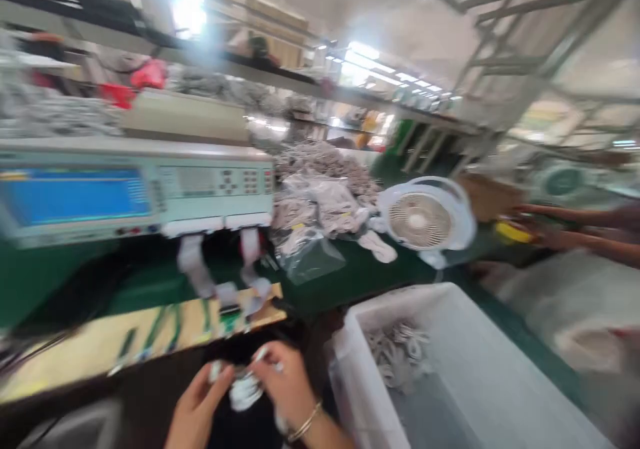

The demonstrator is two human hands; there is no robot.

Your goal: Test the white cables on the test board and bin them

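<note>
So the white bundle [245,390] – a coiled cable by the look of it, though the blur hides detail – hangs between both hands, just off the near edge of the wooden board [75,352], toward that board's right end; the left hand [203,402] has thumb and forefinger pinched on one small white piece, and the right hand [287,382] pinches another the same way; can't tell what the remaining fingers grip, or whether those pieces are plugs.

My take on handling it well: pinch the stiff ends rather than the cord; keep both hands level so the loops hang together; don't pull them apart hard, since a soft coil like that probably tangles or springs loose; I'd also keep clear of the ribbon strips [195,266] drooping from the test machine [215,189] to the board's far edge – they look easy to snag; the white bin [435,291] stands to the right, with more coils [400,356] lying toward its far left corner.
</note>
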